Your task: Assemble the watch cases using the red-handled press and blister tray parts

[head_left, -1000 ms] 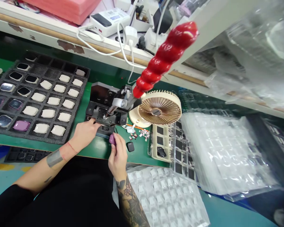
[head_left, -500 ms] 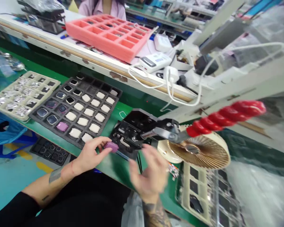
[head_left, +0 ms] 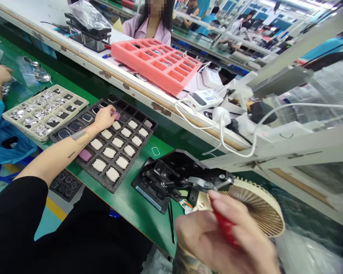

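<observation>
While the left hand (head_left: pixel 104 117) pinches the purple piece (head_left: pixel 117 116) over the far part of the foam tray (head_left: pixel 112 188), a level, light hold should spare the neighbouring pale pieces (head_left: pixel 117 142); rightward, past the black clamp (head_left: pixel 162 177), the right hand (head_left: pixel 247 236) wraps its red handle (head_left: pixel 224 225).

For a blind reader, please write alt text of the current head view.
The left hand holds a purple piece at a dark foam tray with pale pieces; the right hand grips the red handle of a black device near a fan.
</observation>
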The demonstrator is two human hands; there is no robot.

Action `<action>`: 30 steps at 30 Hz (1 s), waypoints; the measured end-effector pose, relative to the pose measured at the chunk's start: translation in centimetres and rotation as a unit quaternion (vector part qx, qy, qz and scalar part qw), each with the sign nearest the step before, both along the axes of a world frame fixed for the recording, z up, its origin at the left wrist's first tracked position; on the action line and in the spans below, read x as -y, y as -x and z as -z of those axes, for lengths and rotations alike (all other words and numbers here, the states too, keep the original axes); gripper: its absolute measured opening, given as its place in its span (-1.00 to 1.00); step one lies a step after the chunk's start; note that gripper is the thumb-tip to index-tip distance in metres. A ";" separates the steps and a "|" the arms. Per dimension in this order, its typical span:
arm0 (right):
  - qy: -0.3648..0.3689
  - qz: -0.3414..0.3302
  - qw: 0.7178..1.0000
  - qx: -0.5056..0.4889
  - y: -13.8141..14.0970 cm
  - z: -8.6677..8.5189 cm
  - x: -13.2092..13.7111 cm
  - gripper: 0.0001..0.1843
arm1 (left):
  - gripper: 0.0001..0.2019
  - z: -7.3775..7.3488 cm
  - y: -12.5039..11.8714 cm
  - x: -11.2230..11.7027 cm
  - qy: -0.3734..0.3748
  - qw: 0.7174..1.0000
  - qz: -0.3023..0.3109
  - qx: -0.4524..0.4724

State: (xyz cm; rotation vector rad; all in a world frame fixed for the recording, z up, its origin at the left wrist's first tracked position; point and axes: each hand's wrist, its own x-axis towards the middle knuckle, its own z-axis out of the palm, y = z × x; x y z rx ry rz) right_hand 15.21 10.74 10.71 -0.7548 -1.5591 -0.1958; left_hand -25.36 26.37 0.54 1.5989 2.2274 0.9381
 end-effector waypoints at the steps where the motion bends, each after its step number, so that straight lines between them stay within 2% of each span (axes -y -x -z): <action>1: -0.045 0.009 0.999 0.017 0.0 1.4 0.2 -0.35 | -0.71 0.2 0.1 -1.1 0.007 1.000 0.001 -0.010; 3: -0.071 0.019 0.996 0.055 0.1 3.2 0.5 -0.12 | -0.69 0.5 -0.3 -2.7 0.024 0.999 0.020 -0.028; 5: -0.045 0.017 0.996 0.081 0.0 3.8 0.7 -0.02 | -0.70 0.4 -1.1 -3.6 0.042 0.996 0.057 -0.053; 8: -0.093 0.043 0.994 0.043 -1.5 3.8 1.4 -0.10 | -0.62 -0.7 -1.5 -3.6 0.046 0.987 0.097 -0.116; 9: -0.079 0.060 0.995 0.026 -2.5 3.9 1.8 -0.17 | -0.58 -1.2 -1.1 -3.4 0.042 0.984 0.100 -0.140; 11: 0.052 0.087 0.994 0.052 -5.0 4.7 3.0 -0.39 | -0.57 -2.3 0.4 -2.7 0.046 0.977 0.107 -0.180; 13: 0.214 0.090 0.957 0.174 -7.9 6.4 4.6 -0.63 | -0.64 -3.1 2.5 -1.8 0.077 0.967 0.129 -0.206; 14: 0.253 0.089 0.932 0.245 -9.2 7.4 5.3 -0.72 | -0.68 -3.3 3.5 -1.4 0.098 0.961 0.144 -0.214; 16: 0.281 0.090 0.884 0.362 -11.2 9.6 6.6 -0.75 | -0.70 -3.2 5.0 -0.7 0.131 0.951 0.170 -0.222; 18: 0.291 0.100 0.848 0.432 -12.1 11.6 7.5 -0.72 | -0.66 -2.7 5.7 -0.1 0.141 0.948 0.182 -0.222; 21: 0.300 0.117 0.819 0.474 -11.7 13.7 7.9 -0.71 | -0.69 -2.3 5.4 0.2 0.122 0.954 0.179 -0.209; 24: 0.304 0.114 0.820 0.472 -11.2 14.6 8.0 -0.61 | -0.74 -3.0 4.6 1.0 0.087 0.970 0.148 -0.175; 26: 0.321 0.087 0.830 0.447 -11.5 14.7 8.2 -0.61 | -0.65 -4.1 3.5 3.0 0.064 0.980 0.121 -0.142; 27: 0.337 0.068 0.842 0.417 -11.8 14.6 8.5 -0.65 | -0.60 -4.6 2.5 4.5 0.048 0.988 0.115 -0.095; 28: 0.358 0.051 0.856 0.370 -12.2 14.6 8.9 -0.71 | -0.55 -5.0 1.1 6.4 0.030 0.992 0.117 -0.037; 29: 0.383 0.032 0.871 0.307 -12.5 14.6 9.4 -0.75 | -0.54 -5.2 -0.6 8.6 -0.004 0.986 0.128 0.107; 30: 0.414 0.009 0.880 0.233 -12.7 14.6 9.9 -0.77 | -0.54 -5.3 -2.7 10.9 -0.039 0.959 0.139 0.243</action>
